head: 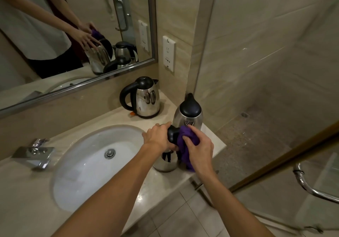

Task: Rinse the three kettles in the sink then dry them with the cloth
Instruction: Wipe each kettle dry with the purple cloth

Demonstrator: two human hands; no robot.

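On the tabletop point(113, 116) beside the sink point(73, 163), the nearest kettle point(165, 162) is being dried: left hand point(157, 138) seemingly gripping its black top, right hand point(200, 150) with fingers point(195, 129) clamped on the purple cloth point(184, 155), which should next wipe its body.

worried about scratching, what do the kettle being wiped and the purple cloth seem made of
Kettle: the body looks like polished stainless steel, given its mirror-like reflections; its black fittings look like smooth plastic. Purple cloth: soft napped fabric, possibly microfibre, judging by its fuzzy, bunched folds.
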